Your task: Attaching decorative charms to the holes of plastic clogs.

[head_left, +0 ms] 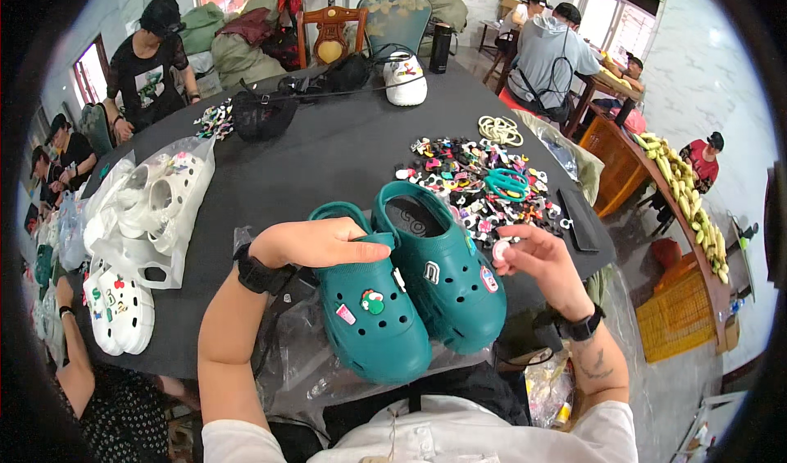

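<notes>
Two dark green clogs lie side by side at the near edge of a black table (328, 155). My left hand (316, 243) rests on the heel strap of the left clog (373, 319), which carries a few small charms. My right hand (537, 262) pinches a small round white charm (502, 250) beside the right clog (447, 274), which also has charms on its top. A pile of colourful shoe charms (479, 180) lies just beyond my right hand.
White clogs in clear plastic bags (152, 213) and a decorated white pair (119, 311) lie at the left. Teal scissors (507, 184), rubber bands (500, 131), a dark phone (578, 221), a black bag (262, 114) and a white clog (406, 82) are on the table. Other people sit around.
</notes>
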The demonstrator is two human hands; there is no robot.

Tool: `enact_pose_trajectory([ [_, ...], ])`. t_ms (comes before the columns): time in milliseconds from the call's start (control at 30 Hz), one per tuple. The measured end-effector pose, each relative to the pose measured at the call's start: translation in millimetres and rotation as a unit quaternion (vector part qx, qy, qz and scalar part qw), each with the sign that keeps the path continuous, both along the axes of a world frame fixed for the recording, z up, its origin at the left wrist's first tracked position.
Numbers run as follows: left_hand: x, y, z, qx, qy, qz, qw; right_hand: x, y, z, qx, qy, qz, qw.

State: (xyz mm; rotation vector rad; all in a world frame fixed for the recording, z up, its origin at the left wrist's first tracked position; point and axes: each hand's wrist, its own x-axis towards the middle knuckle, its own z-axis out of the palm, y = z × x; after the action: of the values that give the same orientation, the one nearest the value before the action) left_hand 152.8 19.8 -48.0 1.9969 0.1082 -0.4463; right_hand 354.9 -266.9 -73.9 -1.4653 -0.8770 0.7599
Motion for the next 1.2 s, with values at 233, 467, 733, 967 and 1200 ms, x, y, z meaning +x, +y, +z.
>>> enact_pose_trajectory([
  [233,-2,-2,0,0.000,-0.017,0.003,1.000,-19,-14,-16,0.062,0.001,-0.025,0.998],
  [467,-1,2,-2,0.019,0.001,-0.005,1.000,9,-25,-23,0.001,-0.020,-0.071,0.997],
  [733,0,6,-9,0.018,0.015,0.011,1.000,91,12,-27,-0.130,-0.382,-0.038,0.914],
  [967,0,5,-10,-0.016,0.008,0.014,1.000,112,59,-24,-0.193,-0.508,-0.013,0.839],
  [1200,-1,4,-5,0.007,0.024,0.008,1.000,111,79,-24,-0.260,-0.561,0.008,0.786],
])
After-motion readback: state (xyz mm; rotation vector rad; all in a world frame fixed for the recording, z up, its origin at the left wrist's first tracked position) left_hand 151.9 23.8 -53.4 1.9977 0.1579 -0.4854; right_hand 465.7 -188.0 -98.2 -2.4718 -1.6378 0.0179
